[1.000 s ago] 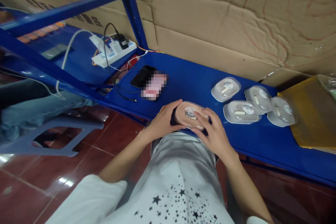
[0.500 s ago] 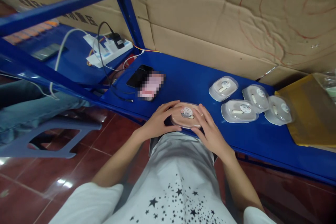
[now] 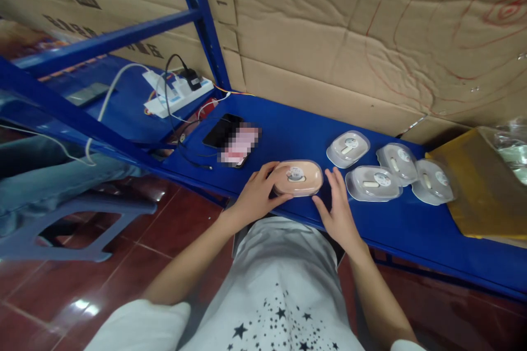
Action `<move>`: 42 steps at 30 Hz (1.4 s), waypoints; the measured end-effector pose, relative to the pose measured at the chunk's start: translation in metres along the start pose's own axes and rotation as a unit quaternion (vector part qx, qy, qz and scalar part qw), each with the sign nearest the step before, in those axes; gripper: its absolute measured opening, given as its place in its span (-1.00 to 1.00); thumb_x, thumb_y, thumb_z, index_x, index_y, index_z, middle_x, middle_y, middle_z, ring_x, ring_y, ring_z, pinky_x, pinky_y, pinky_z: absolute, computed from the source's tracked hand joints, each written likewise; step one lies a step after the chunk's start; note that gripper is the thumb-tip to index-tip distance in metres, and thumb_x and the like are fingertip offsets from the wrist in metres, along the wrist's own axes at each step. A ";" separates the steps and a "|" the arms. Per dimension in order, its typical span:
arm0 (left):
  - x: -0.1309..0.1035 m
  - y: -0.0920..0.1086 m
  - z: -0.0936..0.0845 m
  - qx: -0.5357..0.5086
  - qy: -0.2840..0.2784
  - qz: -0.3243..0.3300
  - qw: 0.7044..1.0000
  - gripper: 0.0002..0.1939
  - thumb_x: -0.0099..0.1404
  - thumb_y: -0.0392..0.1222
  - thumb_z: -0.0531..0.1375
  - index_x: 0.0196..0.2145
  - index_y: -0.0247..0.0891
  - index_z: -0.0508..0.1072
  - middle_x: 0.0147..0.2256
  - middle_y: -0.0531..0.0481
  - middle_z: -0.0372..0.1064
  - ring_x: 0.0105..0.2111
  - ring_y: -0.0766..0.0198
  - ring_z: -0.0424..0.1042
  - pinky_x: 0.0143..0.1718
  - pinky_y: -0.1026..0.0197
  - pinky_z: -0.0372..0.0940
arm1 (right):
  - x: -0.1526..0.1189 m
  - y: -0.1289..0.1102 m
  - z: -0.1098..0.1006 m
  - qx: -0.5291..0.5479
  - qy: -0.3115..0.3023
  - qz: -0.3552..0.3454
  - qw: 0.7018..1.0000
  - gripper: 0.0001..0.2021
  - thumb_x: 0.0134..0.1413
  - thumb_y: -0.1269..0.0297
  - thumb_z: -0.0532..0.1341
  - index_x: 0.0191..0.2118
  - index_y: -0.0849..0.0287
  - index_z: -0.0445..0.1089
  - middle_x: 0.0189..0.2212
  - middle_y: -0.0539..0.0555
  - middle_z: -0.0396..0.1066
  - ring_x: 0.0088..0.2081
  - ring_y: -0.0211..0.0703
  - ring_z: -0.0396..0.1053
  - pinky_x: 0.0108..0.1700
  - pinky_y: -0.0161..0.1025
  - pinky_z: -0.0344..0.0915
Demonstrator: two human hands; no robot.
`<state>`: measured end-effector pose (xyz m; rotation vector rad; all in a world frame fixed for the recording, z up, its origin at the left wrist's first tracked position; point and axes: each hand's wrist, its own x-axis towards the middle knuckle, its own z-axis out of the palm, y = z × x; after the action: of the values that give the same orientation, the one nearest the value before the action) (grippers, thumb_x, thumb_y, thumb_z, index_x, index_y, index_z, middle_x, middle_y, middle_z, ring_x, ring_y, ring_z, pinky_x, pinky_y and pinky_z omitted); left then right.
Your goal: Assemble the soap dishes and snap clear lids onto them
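Note:
A peach-coloured oval container [image 3: 310, 178] with a clear lid and a round label lies at the front edge of the blue table. My left hand [image 3: 257, 192] grips its left end, thumb along the near side and fingers on the far side. Just off its right end is my right hand [image 3: 340, 205], thumb and fingers spread, holding nothing. To the right stand several whitish lidded containers, among them one farther back [image 3: 357, 142] and one close to my right hand [image 3: 358, 189].
A black phone [image 3: 218, 134] and a blurred pink item lie at the left with cables. Beyond the blue frame [image 3: 123, 35] are a power strip [image 3: 164, 104] and a person's jeans [image 3: 61, 175]. A yellow-taped box [image 3: 473, 175] sits at the right.
My right hand has let go of the peach container and moved right, its fingers now spread. My left hand still holds the container. The camera view has shifted slightly.

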<state>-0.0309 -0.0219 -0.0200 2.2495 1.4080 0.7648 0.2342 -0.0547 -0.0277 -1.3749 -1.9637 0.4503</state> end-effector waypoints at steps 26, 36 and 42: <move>0.181 0.041 0.046 0.157 -0.071 0.294 0.940 -0.43 0.57 -0.23 0.11 0.47 -0.17 0.25 0.56 -0.28 -0.05 0.54 -0.18 -0.01 0.49 -0.27 -0.06 | -0.002 0.093 -0.090 -0.277 0.047 -0.041 0.959 -0.38 0.49 -0.04 0.16 0.53 -0.10 0.14 0.50 0.23 0.19 0.52 0.33 0.10 0.40 0.35 0.17; 0.171 0.020 0.032 0.175 -0.021 0.216 0.960 -0.52 0.49 -0.16 0.26 0.29 -0.37 0.36 0.31 -0.42 0.34 0.36 -0.23 0.30 0.36 -0.17 0.16 | 0.000 0.103 -0.100 -0.306 0.061 -0.035 0.949 -0.35 0.44 -0.05 0.19 0.53 -0.14 0.16 0.45 0.24 0.24 0.43 0.40 0.22 0.34 0.40 0.28; 0.168 -0.007 0.019 0.126 -0.027 0.199 0.972 -0.66 0.52 -0.25 0.17 0.20 -0.29 0.40 0.40 -0.26 0.29 0.46 -0.09 0.19 0.44 -0.14 0.14 | 0.092 0.130 -0.112 -0.282 -0.029 -0.087 0.955 -0.42 0.48 -0.03 0.13 0.48 0.03 0.29 0.39 0.31 0.31 0.38 0.35 0.27 0.37 0.39 0.26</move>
<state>0.0349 0.1325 0.0028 2.7767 1.0916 0.6655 0.3827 0.0673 0.0002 -1.5077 -2.3458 -0.1767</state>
